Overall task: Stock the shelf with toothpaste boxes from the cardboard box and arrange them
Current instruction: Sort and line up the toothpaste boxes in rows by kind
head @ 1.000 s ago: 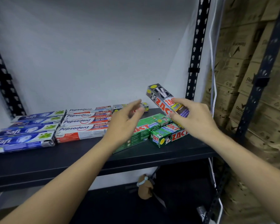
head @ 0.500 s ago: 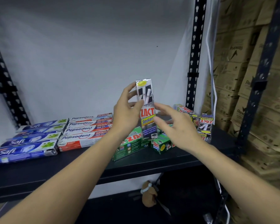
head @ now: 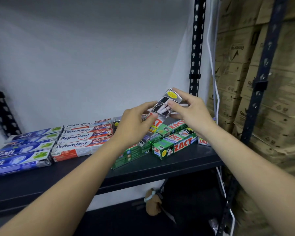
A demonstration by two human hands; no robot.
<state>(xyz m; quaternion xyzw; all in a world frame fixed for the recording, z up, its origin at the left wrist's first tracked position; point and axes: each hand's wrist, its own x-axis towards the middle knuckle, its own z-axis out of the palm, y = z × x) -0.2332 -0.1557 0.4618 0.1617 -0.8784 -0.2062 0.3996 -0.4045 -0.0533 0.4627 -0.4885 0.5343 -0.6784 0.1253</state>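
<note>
1. Watching through the head camera, I see both hands raised over the right half of the dark shelf [head: 160,169], sharing one silver-and-black Zact box [head: 167,103].
2. The left hand [head: 134,128] has its fingers curled, with thumb and fingertips pinching the lower, red-lettered part of that box.
3. The right hand [head: 193,114] pinches the upper end, thumb across the printed face and fingers bent round the far edge.
4. The held box is tilted, its top leaning right, over the green Zact boxes [head: 174,144]. Its lower end is hidden by the left hand, so I cannot tell whether it touches them.
5. Those green boxes lie flat in a loose, angled cluster. One more green box [head: 131,154] lies under the left wrist, near the shelf's front edge.
6. Further left, Pepsodent boxes [head: 82,138] lie flat in a row, and Safi boxes [head: 20,150] lie just beside them at the far left.
7. A red-and-white box end [head: 203,142] shows under the right forearm, but I cannot read it.
8. Beyond the perforated upright [head: 196,48], brown cartons [head: 279,99] are stacked high.
</note>
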